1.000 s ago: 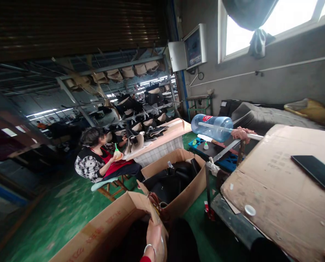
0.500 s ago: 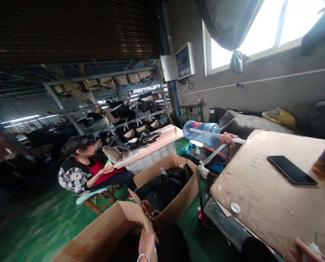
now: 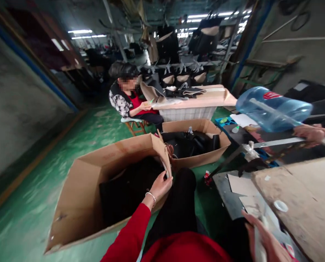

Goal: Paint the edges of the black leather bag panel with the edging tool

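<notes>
Gripping w/ left hand (image 3: 160, 186), fingers curled on flap edge of cardboard box (image 3: 80, 196) on green floor; right hand (image 3: 263, 242) loosely closed round pale strip (image 3: 258, 243), low right by cardboard-topped bench (image 3: 301, 189)

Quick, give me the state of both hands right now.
Left hand: on the corner flap of the large cardboard box; grip cannot be told.
Right hand: closed on a thin pale item, unclear what.
</notes>
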Demonstrator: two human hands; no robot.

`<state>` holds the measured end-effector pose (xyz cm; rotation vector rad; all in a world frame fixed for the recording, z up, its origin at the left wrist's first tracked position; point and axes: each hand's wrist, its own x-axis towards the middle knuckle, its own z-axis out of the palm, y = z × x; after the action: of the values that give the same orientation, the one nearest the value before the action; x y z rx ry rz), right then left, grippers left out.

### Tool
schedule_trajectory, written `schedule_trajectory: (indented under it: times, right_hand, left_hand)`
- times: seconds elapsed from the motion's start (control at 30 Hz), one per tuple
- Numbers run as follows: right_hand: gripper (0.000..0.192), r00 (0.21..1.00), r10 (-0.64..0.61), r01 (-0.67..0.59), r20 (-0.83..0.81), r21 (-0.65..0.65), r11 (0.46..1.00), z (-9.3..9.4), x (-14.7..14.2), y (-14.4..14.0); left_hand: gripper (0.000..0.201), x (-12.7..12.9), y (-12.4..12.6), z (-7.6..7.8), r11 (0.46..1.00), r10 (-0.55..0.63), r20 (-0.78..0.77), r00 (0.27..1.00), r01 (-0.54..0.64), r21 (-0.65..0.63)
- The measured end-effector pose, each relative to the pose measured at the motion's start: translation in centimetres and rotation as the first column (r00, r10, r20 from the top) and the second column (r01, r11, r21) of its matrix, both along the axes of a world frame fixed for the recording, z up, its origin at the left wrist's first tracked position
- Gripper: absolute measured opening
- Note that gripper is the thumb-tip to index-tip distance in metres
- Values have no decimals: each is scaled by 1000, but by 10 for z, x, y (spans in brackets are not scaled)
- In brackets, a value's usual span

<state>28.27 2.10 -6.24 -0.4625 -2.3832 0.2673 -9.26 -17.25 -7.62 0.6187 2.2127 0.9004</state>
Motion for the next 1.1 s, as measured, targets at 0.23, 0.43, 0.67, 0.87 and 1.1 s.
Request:
schedule_trajectory:
  times: [0.23, 0.43, 0.67, 0.87, 1.1]
  right_hand:
    - [24, 964, 228, -267, -141, -558, 786, -17, -216, -26]
    - [47, 978, 56, 76, 202, -593, 802, -56, -368, -36]
    - [44, 926, 47, 182, 374, -552, 813, -88, -411, -53]
    - [48, 909, -12, 221, 416, -460, 860, -92, -410, -52]
    - [45, 920, -48, 224, 389, -419, 880, -94, -411, -48]
  left_hand:
    - [60, 9, -139, -18, 979, -100, -127, 987, 75, -191]
    - [55, 17, -143, -23, 970, -78, -134, 988, 43, -241]
    - [38, 30, -139, -26, 921, -187, -169, 968, 113, -372]
    - [57, -6, -150, -45, 910, -354, 94, 930, 366, -192]
    - [45, -144, -147, -135, 903, 30, 529, 848, 204, -378]
